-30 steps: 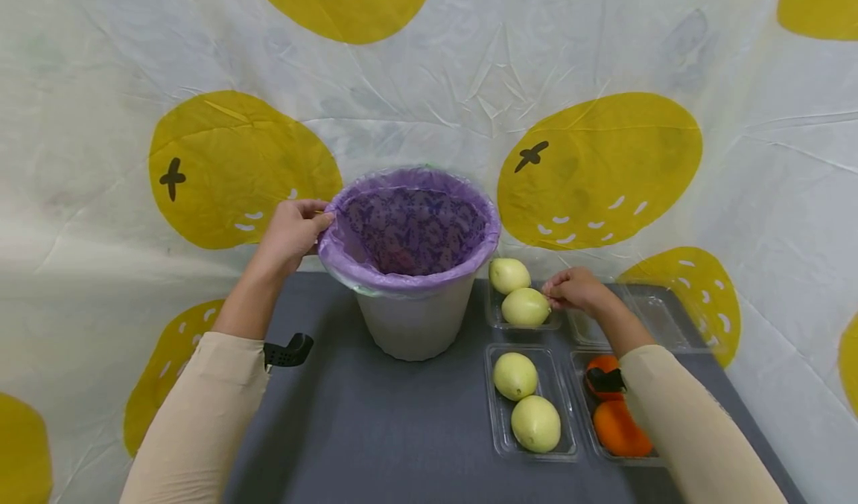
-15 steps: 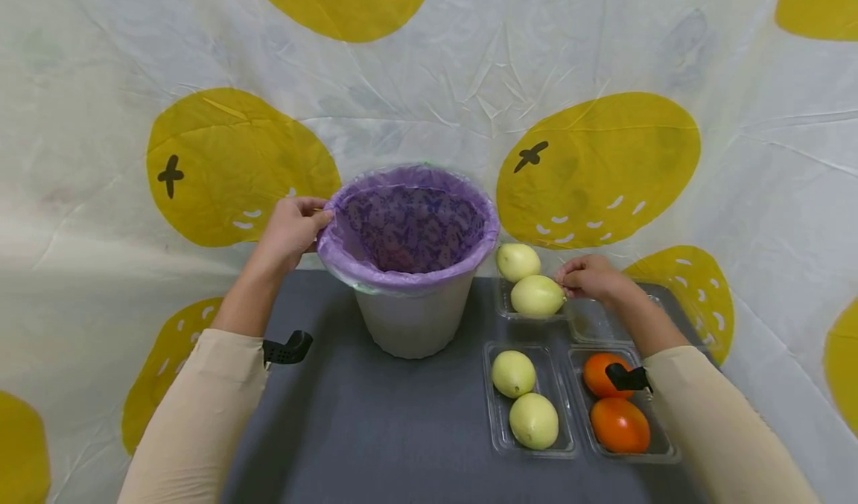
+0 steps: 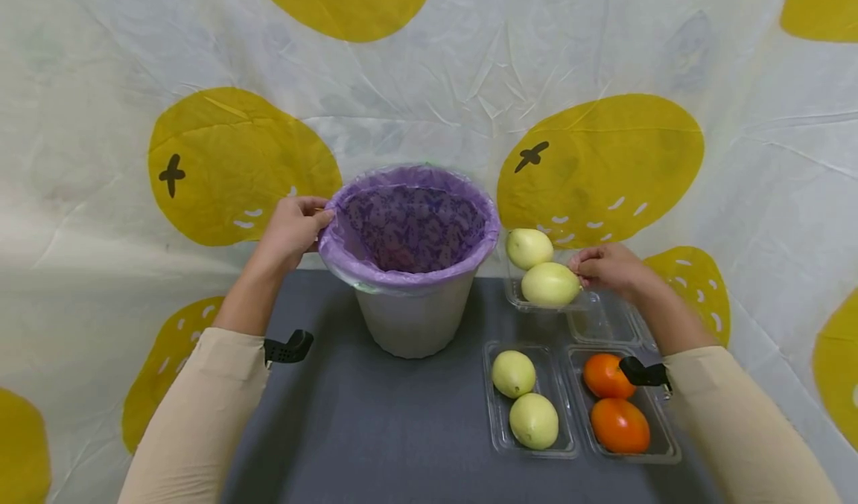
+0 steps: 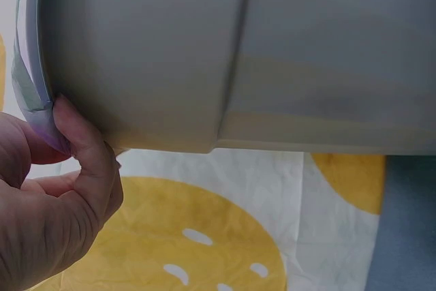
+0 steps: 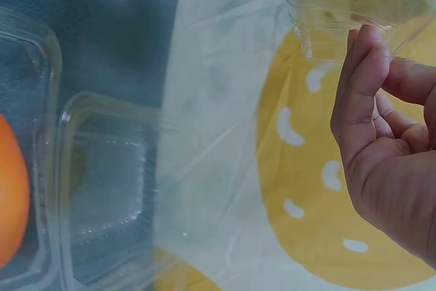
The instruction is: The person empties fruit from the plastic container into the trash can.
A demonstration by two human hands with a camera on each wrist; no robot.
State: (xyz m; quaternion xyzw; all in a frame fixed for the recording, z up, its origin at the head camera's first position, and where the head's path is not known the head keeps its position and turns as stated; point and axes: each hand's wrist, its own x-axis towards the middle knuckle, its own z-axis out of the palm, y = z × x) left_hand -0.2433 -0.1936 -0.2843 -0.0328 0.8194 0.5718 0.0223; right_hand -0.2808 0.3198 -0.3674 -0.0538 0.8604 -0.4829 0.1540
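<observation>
In the head view, my left hand (image 3: 293,230) pinches the left rim of a pale bin (image 3: 418,325) lined with a purple patterned bag (image 3: 402,279). The left wrist view shows thumb and fingers (image 4: 88,138) over the bin's edge and the bag's fold. My right hand (image 3: 613,269) grips the right edge of a clear plastic tray (image 3: 520,297), raised above the table to the right of the bin. Two pale yellow lemons (image 3: 551,284) lie in this tray, one behind the other. From the right wrist, the fingertips show pinching the tray's rim (image 5: 327,40).
On the dark table (image 3: 375,429), a clear tray (image 3: 566,448) with two more lemons stands in front. Beside it is a tray (image 3: 670,453) with two smooth orange fruits (image 3: 620,425). Another clear tray (image 3: 603,324) sits behind these. A lemon-printed cloth (image 3: 415,102) hangs behind.
My right hand has lifted the tray of two lemons off the table and moved it up and slightly right. The left hand stays at the bin's rim.
</observation>
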